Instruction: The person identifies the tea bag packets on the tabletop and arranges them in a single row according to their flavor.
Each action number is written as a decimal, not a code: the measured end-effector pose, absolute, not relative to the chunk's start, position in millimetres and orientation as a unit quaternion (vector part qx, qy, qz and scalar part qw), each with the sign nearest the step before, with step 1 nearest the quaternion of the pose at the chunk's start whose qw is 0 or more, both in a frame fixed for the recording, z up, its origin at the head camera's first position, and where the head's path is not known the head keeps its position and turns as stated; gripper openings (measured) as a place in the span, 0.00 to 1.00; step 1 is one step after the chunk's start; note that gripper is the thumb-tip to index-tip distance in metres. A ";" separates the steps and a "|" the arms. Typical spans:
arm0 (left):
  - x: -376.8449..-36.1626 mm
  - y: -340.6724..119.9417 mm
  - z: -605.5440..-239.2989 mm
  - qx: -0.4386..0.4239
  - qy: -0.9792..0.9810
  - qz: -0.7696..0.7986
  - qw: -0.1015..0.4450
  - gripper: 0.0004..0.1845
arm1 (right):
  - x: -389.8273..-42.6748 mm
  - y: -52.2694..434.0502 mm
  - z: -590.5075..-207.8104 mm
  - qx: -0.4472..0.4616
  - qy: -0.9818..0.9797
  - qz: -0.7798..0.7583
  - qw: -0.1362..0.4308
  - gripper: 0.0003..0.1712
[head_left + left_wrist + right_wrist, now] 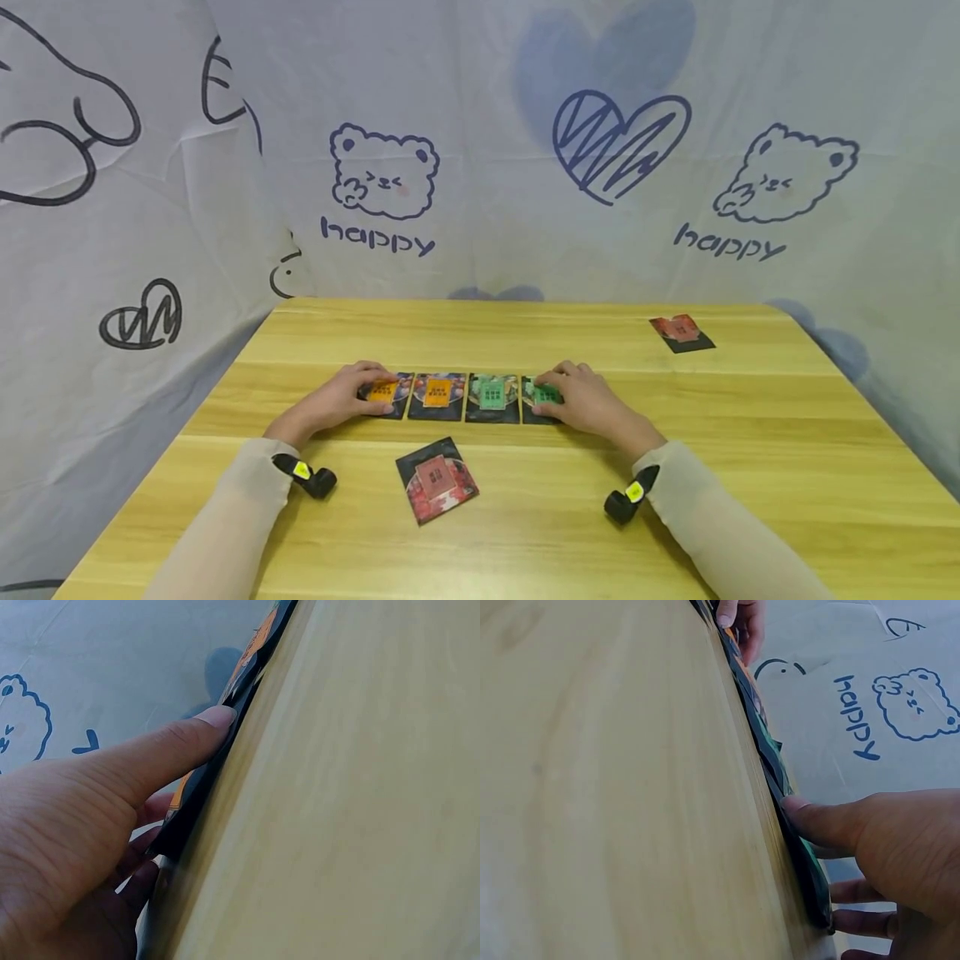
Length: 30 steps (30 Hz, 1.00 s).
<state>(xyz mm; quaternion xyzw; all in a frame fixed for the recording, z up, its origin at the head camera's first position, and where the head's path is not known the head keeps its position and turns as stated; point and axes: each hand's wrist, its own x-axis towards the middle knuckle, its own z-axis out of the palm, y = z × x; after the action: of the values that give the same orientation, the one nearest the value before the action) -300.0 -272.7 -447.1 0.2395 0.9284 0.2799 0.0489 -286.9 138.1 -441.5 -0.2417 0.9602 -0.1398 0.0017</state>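
Observation:
Four flat sachets lie side by side in a row. My left hand (339, 402) holds the leftmost orange-labelled sachet (402, 398), its thumb on the near edge and its fingers around the outer side. Beside that one lies a second orange-labelled sachet (437, 394), then a green-labelled sachet (492, 396). At the row's right end, my right hand (592, 402) holds another green-labelled sachet (538, 394) by its edges, partly covering it. In the right wrist view the thumb (821, 821) touches its near edge and the fingers stand at its outer end.
A red-labelled sachet (437, 480) lies tilted between the forearms, nearer me. Another red-labelled sachet (682, 332) is at the table's back right. The wooden table (540, 533) meets a white printed cloth (480, 192) at its back and left side.

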 end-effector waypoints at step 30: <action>-299.0 -271.5 -443.7 0.234 0.930 0.280 0.050 0.33 | -279.6 132.4 -425.6 -0.257 0.955 -0.148 -0.006 0.32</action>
<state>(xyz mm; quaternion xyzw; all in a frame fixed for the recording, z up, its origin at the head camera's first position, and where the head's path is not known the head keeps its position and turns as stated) -299.0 -271.5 -443.7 0.2343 0.9297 0.2798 0.0498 -279.6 132.4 -425.6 -0.2573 0.9549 -0.1480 -0.0061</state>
